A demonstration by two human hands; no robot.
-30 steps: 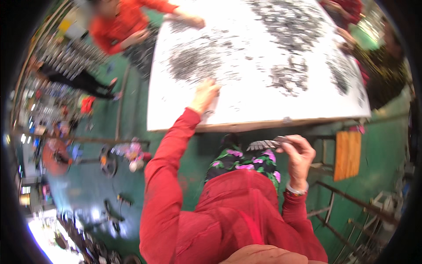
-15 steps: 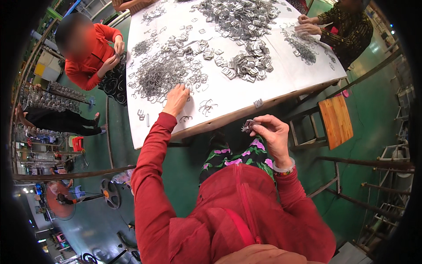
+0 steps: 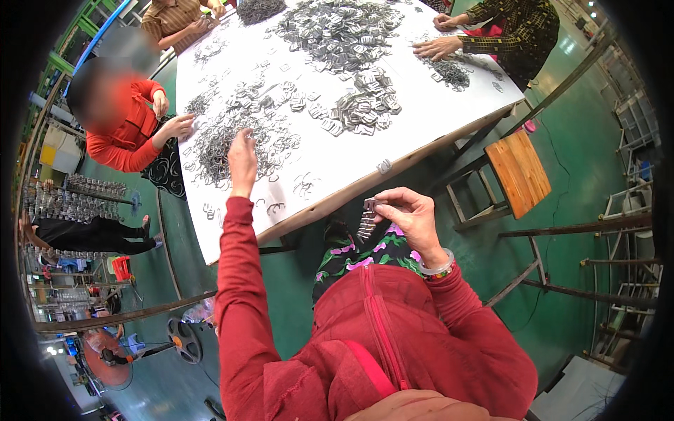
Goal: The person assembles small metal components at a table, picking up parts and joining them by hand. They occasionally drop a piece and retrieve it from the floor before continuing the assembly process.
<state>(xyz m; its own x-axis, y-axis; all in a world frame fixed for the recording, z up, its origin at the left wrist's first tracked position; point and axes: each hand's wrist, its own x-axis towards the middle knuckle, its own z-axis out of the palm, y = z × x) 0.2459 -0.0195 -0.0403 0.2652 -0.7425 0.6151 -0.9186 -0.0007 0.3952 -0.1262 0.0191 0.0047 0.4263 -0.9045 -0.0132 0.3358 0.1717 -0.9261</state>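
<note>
My right hand [image 3: 407, 216], in front of the table's near edge, pinches a short row of small metal buckles [image 3: 366, 219] between thumb and fingers. The row hangs down below the fingertips. My left hand [image 3: 243, 163] is stretched over the table, its fingertips at a heap of thin metal rings [image 3: 214, 151]. Its fingers are drawn together; what they hold, if anything, is too small to make out. A few curved wire pieces [image 3: 303, 184] lie to the right of my left hand.
The white-topped table [image 3: 326, 158] carries a large heap of flat metal buckles [image 3: 337, 35] and a smaller buckle pile [image 3: 365, 105]. Co-workers' hands [image 3: 439, 48] work at its sides. A wooden stool [image 3: 518, 172] stands to the right. A fan [image 3: 105, 358] is at lower left.
My left hand has reached farther over the ring heap. The row of buckles in my right hand has turned and now hangs down. A co-worker in red has put a hand to the table.
</note>
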